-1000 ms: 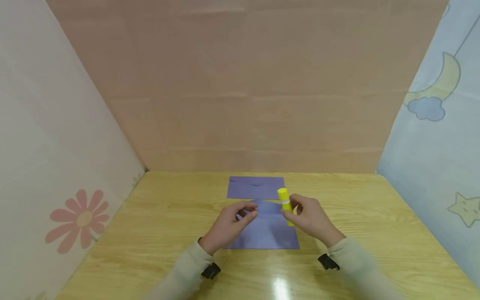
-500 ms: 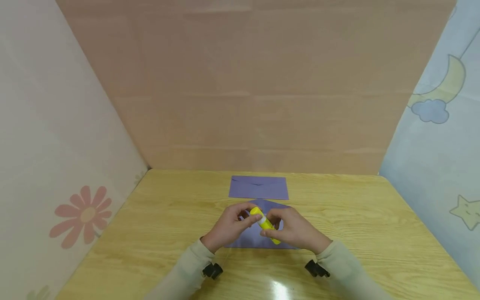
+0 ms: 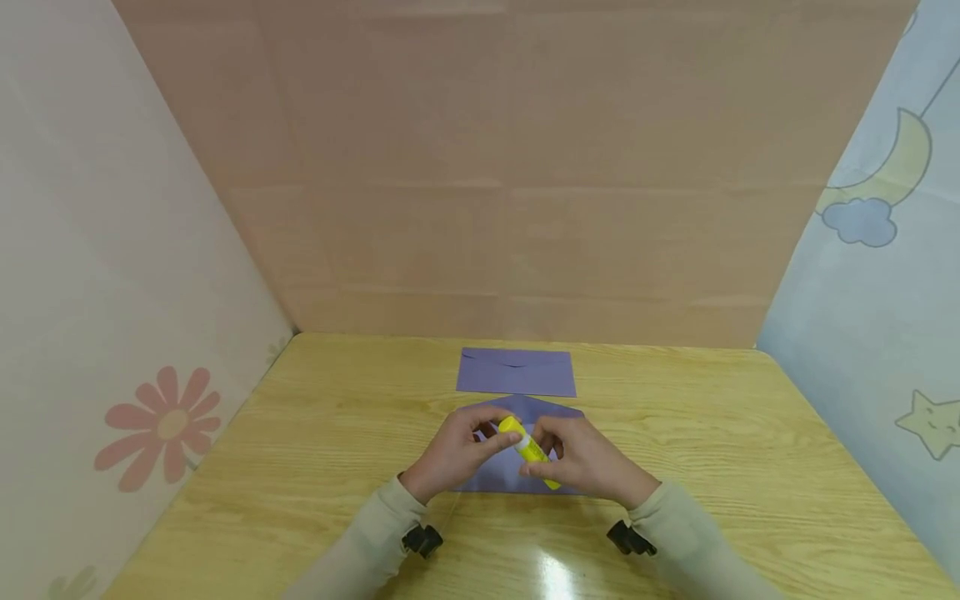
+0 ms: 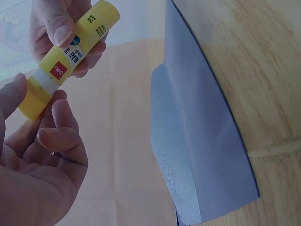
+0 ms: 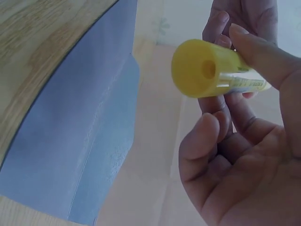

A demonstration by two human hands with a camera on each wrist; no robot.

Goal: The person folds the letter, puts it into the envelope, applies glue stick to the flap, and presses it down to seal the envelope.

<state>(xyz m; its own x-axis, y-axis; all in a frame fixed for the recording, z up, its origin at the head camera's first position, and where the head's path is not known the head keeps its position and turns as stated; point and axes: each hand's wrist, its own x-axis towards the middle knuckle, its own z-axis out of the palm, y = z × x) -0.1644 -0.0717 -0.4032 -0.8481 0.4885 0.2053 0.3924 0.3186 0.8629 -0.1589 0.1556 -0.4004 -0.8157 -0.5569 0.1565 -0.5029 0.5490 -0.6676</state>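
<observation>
A yellow glue stick [image 3: 536,453] with a white band is held tilted between both hands, above a purple envelope [image 3: 501,478]. My left hand [image 3: 456,447] pinches its cap end between thumb and fingers. My right hand [image 3: 588,460] grips the labelled barrel, as the left wrist view shows from the side. The cap [image 4: 35,98] sits at the white band. In both wrist views the envelope's flap [image 4: 171,146] lies unfolded, with shiny streaks on its surface. Both hands are apart from the envelope.
A second purple envelope [image 3: 516,377] lies with its flap folded down, just behind the first. The wooden table [image 3: 337,400] runs back to a tan paper backdrop [image 3: 487,208]. Patterned panels stand at the left and right sides.
My right hand has moved left and down, bringing the glue stick from upright to tilted. My left hand has taken hold of its cap end. Over the last half second little has changed.
</observation>
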